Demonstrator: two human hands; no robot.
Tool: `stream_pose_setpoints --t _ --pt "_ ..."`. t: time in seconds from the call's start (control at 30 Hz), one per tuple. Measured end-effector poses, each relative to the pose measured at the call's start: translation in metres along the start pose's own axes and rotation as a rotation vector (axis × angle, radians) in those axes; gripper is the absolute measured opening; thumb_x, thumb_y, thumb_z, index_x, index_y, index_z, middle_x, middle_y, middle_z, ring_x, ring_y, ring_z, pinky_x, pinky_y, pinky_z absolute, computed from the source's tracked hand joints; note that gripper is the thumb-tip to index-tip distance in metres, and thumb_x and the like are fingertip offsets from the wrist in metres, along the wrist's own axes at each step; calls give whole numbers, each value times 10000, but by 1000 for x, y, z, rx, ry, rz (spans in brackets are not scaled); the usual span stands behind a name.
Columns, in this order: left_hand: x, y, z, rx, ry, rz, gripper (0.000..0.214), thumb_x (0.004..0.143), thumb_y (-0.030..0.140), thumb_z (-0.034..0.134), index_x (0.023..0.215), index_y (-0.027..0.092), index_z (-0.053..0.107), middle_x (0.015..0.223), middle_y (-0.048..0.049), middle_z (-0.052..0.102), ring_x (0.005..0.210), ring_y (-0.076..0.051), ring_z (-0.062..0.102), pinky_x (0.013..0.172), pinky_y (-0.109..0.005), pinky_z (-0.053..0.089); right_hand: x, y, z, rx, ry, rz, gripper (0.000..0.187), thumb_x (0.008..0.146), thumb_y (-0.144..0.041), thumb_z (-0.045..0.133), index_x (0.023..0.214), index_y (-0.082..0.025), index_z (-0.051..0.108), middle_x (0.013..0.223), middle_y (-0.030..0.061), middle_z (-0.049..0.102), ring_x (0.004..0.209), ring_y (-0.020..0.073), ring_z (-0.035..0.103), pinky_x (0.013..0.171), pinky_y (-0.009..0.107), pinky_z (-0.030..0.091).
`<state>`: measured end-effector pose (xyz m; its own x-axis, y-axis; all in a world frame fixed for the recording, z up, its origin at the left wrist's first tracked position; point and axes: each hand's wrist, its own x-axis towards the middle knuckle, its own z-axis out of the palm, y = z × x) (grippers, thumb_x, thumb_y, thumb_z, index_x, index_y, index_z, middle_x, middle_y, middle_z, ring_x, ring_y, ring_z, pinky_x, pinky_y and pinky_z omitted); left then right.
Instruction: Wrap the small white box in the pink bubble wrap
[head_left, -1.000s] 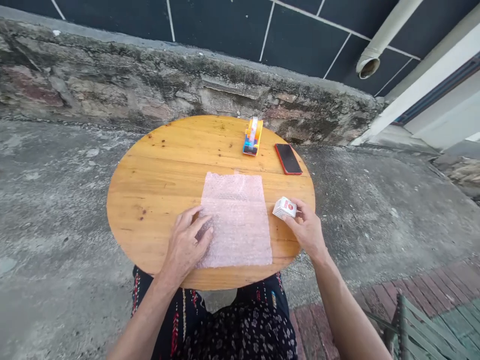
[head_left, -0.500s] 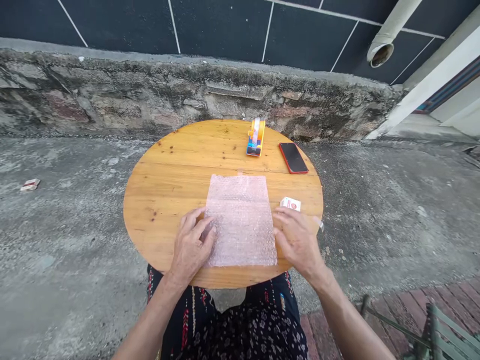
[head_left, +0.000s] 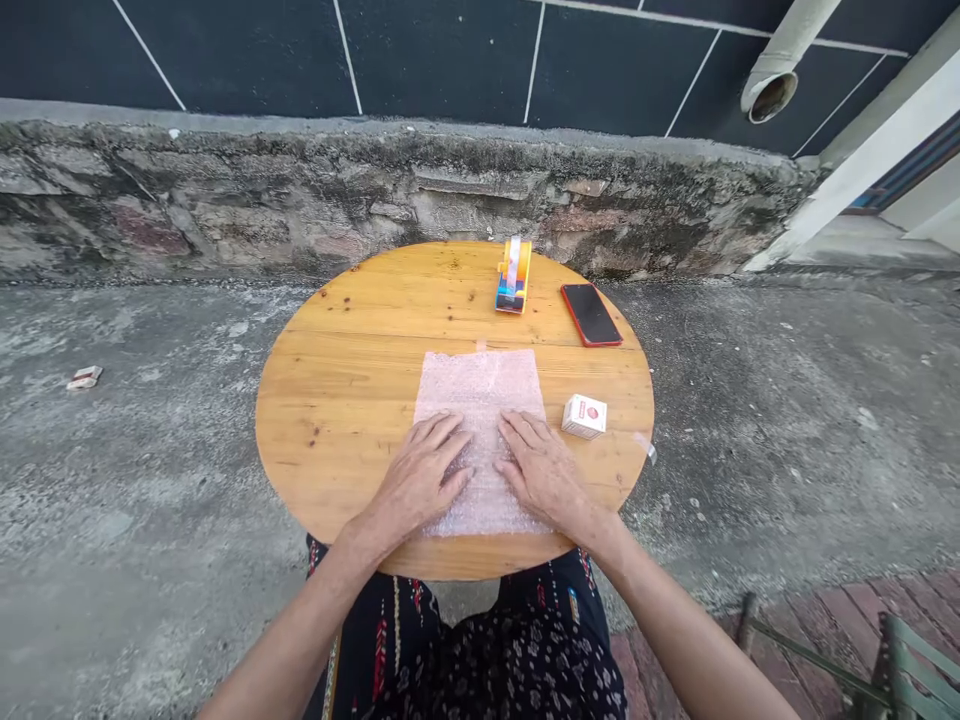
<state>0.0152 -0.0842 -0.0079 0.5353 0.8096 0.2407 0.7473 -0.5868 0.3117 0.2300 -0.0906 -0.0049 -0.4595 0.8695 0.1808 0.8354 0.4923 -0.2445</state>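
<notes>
A pinkish sheet of bubble wrap [head_left: 480, 385] lies flat on the round wooden table [head_left: 337, 390]. On its left half rests my left hand [head_left: 427, 465], fingers stretched out and thumb apart. My right hand [head_left: 541, 465] lies on the right half in the same way, palm down. Both hands are open and hold nothing; between them a strip of the wrap shows. Just right of my right hand stands a small white box [head_left: 585, 416] with red print. A short piece of clear tape [head_left: 645, 447] sticks to the table's right edge.
Towards the back of the table stands a yellow and blue tape dispenser [head_left: 513, 278]. A phone in a red case [head_left: 592, 315] lies to its right. Behind the table runs a low stone wall [head_left: 300, 205]. A green metal chair [head_left: 900, 650] is at lower right.
Both hands have moved inward from the sides of the bubble wrap onto it. The white box, partly covered by my right hand before, now shows whole.
</notes>
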Motion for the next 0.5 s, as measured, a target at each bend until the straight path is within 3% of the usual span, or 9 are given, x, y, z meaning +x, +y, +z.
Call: stream_pose_setpoints --t 0.17,0.27,0.4,0.5 --pt "-6 -5 4 -27 18 4 404 886 295 546 1255 129 559 1390 -146 485 1321 -305 385 1102 -491 354 -38 12 -9 -61 18 97 434 918 -216 430 1320 -78 522 1399 166 505 1309 300 431 1073 490 391" --pt "-5 -4 4 -26 45 3 382 883 288 549 1232 137 575 1380 -144 493 1304 -302 404 1095 -495 361 -44 5 -17 -53 45 126 405 909 -180 419 1278 -86 555 1349 173 545 1278 317 456 1046 510 401" --pt "-4 6 -2 -26 98 14 355 885 245 532 1223 149 576 1372 -141 495 1284 -298 423 1083 -507 367 -18 -13 -28 179 54 22 355 916 -148 403 1218 -120 588 1265 148 588 1162 273 528 992 462 434" --pt "-6 19 -8 -42 54 39 372 885 226 521 1247 153 556 1340 -134 520 1277 -295 425 1075 -511 371 19 -18 -32 487 47 -31 316 935 -155 400 1171 -179 608 1120 82 646 1046 190 578 931 360 456"
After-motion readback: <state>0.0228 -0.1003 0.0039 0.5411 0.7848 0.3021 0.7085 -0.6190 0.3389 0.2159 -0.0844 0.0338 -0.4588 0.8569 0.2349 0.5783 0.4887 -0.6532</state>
